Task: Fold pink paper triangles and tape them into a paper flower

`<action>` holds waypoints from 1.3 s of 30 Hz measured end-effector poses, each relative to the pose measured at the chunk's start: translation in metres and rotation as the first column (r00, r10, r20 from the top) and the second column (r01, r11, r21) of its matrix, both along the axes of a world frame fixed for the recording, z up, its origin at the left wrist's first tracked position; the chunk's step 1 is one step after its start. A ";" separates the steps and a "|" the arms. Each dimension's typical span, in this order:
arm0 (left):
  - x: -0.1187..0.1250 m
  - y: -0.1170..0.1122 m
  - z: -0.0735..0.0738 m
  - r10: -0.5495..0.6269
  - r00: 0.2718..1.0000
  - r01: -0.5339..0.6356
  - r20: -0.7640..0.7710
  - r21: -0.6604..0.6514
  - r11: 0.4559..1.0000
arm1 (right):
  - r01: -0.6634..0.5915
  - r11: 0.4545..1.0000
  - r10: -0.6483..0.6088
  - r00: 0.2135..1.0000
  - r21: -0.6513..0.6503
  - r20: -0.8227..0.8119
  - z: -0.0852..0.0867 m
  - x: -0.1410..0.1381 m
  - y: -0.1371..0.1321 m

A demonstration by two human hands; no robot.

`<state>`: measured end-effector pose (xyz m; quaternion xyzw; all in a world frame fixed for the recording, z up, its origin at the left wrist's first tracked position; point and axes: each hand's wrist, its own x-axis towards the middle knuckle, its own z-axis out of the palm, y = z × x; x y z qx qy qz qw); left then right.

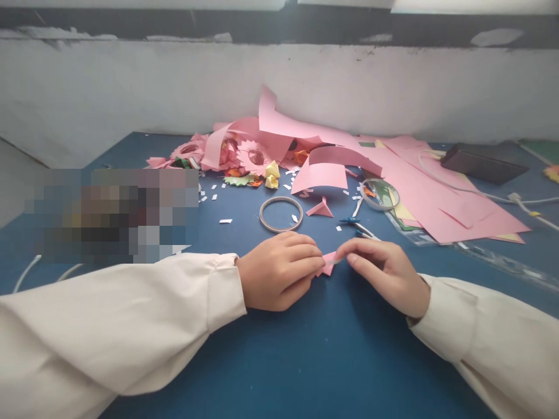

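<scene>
My left hand [283,270] is closed on a small folded piece of pink paper [326,266] at the middle of the blue table, its fingertips covering the paper's left part. My right hand [384,270] is at the paper's right edge, with thumb and forefinger drawn together. A short, whitish see-through strip of tape [334,261] lies across the paper and reaches the right forefinger. Just beyond the hands are a tape roll [262,215] and another folded pink piece [321,208].
Pink paper flowers [253,157] and curled pink sheets [323,169] are heaped at the back. A second tape roll [363,195], blue pens [350,220] and flat pink sheets [463,203] lie to the right. A dark box-like object [484,163] stands by a white cable [476,189]. White scraps are scattered around.
</scene>
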<state>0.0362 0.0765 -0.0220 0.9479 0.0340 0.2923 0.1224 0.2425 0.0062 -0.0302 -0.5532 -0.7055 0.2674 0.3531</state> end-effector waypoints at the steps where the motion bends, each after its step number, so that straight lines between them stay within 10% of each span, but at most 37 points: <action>1: 0.001 -0.002 0.000 0.045 0.999 -0.044 0.007 -0.027 0.999 | -0.011 1.000 0.011 1.000 -0.004 -0.006 0.001 0.000 0.000; 7: 0.002 -0.006 0.002 0.203 0.977 -0.207 -0.067 -0.050 0.977 | -0.088 0.995 0.088 0.996 -0.040 0.006 0.005 -0.001 0.002; 39: 0.004 0.001 0.005 0.054 0.933 -0.027 -0.356 0.081 0.996 | 0.100 0.995 -0.100 0.942 0.015 0.320 0.002 -0.018 0.002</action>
